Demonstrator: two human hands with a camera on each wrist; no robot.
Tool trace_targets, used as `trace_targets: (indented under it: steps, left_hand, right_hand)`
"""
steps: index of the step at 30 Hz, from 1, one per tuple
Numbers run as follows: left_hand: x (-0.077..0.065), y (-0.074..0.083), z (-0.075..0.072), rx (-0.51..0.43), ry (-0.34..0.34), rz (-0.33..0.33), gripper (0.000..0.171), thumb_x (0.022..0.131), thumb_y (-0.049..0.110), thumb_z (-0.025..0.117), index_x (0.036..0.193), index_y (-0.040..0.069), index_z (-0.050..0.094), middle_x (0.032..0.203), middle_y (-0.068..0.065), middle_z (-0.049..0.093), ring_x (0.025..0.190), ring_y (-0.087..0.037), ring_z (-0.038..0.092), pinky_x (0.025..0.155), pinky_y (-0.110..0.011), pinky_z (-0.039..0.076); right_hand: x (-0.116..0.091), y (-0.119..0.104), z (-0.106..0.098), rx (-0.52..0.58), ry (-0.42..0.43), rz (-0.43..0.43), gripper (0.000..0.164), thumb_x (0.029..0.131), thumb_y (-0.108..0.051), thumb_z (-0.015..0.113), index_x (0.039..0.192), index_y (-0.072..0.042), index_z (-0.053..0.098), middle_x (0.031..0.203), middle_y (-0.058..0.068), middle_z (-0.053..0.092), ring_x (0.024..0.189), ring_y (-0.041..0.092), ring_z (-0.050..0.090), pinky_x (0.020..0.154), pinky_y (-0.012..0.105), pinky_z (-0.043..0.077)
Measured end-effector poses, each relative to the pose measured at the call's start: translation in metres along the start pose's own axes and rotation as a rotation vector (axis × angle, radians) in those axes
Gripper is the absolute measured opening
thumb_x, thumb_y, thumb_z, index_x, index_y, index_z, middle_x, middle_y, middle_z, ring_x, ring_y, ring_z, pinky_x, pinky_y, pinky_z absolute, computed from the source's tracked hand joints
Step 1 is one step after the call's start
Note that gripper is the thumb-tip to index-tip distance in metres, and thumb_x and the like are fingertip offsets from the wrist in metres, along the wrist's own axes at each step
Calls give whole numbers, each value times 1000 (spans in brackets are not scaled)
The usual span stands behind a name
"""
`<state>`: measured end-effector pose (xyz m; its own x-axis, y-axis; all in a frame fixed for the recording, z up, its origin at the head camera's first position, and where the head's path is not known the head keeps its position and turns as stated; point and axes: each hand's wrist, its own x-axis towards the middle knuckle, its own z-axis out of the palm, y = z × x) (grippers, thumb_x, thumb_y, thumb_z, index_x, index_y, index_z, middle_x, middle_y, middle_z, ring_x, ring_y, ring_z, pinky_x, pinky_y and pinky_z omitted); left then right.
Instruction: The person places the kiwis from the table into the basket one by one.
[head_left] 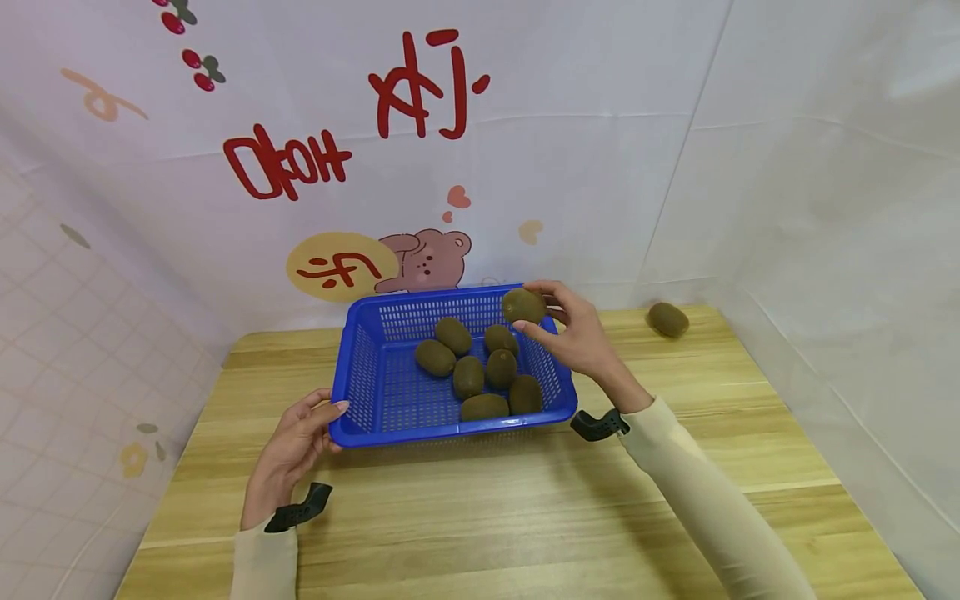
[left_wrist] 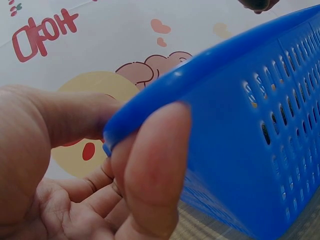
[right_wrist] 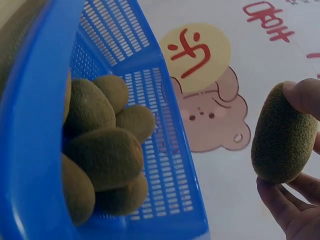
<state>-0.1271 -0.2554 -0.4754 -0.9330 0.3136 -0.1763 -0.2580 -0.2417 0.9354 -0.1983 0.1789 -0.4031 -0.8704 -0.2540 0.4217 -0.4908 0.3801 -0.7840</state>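
Note:
A blue plastic basket (head_left: 412, 432) with slotted sides holds several brown kiwis, most of them toward its right half, such as one kiwi (head_left: 468, 377) near the middle. My left hand (head_left: 296, 442) pinches the basket's near left corner; in the left wrist view thumb and fingers clasp the blue rim (left_wrist: 165, 90). Over the basket's far right corner, my right hand (head_left: 573, 332) holds a kiwi (head_left: 523, 306) between thumb and fingertips. The right wrist view shows that kiwi (right_wrist: 282, 135) gripped at its two ends, apart from the basket.
One more kiwi (head_left: 667, 320) lies at the back right of the wooden table (head_left: 465, 517). Behind the table hangs a white sheet (head_left: 600, 150) printed with a bear, hearts and red characters. More sheeting encloses the left and right sides.

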Motion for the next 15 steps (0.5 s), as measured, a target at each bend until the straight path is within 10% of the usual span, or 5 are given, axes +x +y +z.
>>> trace_targets:
  steps: [15]
  left_hand:
    - [1, -1, 0, -19, 4, -1, 16, 107, 7, 53, 122, 6, 48, 99, -1, 78, 73, -13, 76, 55, -21, 61]
  right_hand:
    - [7, -16, 33, -22, -107, -46, 52, 90, -25, 81, 135, -13, 60, 135, 3, 64, 117, 20, 64, 104, 41, 57]
